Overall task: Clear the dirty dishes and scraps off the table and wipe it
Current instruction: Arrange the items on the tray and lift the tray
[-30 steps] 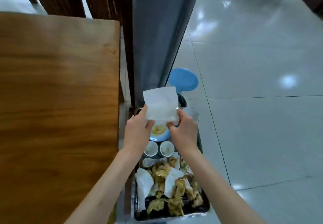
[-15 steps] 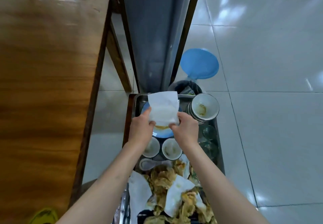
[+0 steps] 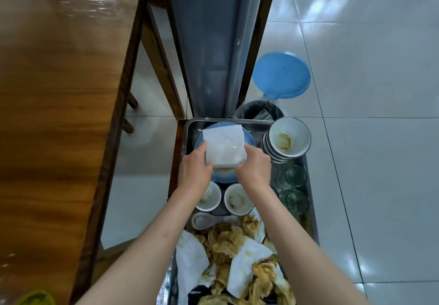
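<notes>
Dishes, scraps already on tray (image 3: 187, 130) lower center; I pinch napkin (image 3: 224, 146) w/ left hand (image 3: 194, 170) & right hand (image 3: 254, 168), table (image 3: 59, 114) wipe prob. left.

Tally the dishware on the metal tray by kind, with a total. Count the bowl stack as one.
Blue plate: 1
Stack of white bowls: 1
Small white cups: 2
Clear glasses: 2 clearly seen; more may be hidden
White spoon: 1
Total: 7

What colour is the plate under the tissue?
Light blue round plate, seen in the head view.
</notes>
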Tool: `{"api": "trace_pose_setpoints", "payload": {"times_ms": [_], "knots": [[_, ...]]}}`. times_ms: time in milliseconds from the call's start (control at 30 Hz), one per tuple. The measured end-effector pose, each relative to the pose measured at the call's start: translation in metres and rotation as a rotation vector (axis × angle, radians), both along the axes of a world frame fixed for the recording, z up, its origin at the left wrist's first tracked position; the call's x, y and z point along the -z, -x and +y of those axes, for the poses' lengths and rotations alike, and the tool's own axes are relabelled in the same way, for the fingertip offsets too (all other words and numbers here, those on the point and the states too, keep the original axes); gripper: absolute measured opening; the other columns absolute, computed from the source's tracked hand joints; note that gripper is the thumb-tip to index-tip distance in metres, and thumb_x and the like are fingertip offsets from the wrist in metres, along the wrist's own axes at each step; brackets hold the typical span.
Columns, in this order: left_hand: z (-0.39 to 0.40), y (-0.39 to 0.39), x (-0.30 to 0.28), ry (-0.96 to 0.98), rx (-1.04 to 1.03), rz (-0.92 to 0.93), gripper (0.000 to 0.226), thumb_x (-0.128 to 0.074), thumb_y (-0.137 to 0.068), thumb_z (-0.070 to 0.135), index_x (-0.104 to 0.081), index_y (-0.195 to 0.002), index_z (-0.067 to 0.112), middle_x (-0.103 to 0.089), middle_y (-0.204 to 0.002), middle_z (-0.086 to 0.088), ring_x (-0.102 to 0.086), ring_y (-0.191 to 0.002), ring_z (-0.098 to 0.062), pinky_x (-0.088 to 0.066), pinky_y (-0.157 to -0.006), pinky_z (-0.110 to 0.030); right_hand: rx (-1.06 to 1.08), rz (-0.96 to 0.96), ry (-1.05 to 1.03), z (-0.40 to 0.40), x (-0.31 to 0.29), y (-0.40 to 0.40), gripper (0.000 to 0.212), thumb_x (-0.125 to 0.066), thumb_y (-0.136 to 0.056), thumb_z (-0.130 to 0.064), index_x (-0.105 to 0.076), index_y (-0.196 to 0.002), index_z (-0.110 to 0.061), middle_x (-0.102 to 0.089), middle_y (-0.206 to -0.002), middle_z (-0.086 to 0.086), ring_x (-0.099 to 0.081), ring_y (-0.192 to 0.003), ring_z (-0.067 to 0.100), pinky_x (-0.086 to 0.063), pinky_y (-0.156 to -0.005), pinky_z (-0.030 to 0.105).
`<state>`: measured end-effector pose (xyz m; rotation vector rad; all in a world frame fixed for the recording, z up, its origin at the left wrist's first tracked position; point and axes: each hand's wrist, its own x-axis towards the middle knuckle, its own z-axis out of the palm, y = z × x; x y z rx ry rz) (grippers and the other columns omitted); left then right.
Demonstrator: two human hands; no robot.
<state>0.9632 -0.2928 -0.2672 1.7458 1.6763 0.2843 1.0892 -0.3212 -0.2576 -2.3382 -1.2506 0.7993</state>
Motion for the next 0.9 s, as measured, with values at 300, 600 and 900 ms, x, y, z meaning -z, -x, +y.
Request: {"api": "trace_pose_setpoints", "payload": {"times_ms": [300, 600, 900], "knots": [[-0.058, 0.01, -0.112, -0.002, -0.148, -0.209, 0.072, -0.075, -0.078, 0.014, -0.042, -0.142, 0.018, -0.052, -0.138, 0.002, -0.046, -0.126, -0.013, -0.029, -0.094, -0.014, -0.017, 0.146, -0.043, -0.051, -0.118, 0.002, 0.049, -0.067, -0.081, -0.013, -0.056, -0.129, -0.015, -0.065, -0.117, 0.005, -0.06, -0.108, 0.019, -0.048, -0.093, 0.037], [-0.11, -0.009, -0.205, -0.02, -0.352, -0.321, 0.069, -0.072, -0.081, 0.014, -0.041, -0.142, 0.015, -0.049, -0.141, -0.001, -0.044, -0.13, -0.014, -0.034, -0.1, -0.023, -0.169, 0.122, -0.07, -0.07, -0.232, -0.022, 0.051, -0.069, -0.082, -0.019, -0.053, -0.131, -0.013, -0.059, -0.128, 0.003, -0.054, -0.118, 0.017, -0.043, -0.101, 0.033], [-0.15, -0.058, -0.224, -0.153, -0.738, -0.264, 0.064, -0.073, -0.08, 0.02, -0.046, -0.138, 0.014, -0.051, -0.138, -0.004, -0.047, -0.127, -0.02, -0.039, -0.101, -0.032, -0.558, 0.19, -0.019, -0.071, -0.235, -0.073, 0.056, -0.067, -0.085, -0.023, -0.047, -0.136, -0.017, -0.055, -0.133, 0.001, -0.05, -0.122, 0.015, -0.038, -0.098, 0.024]]}}
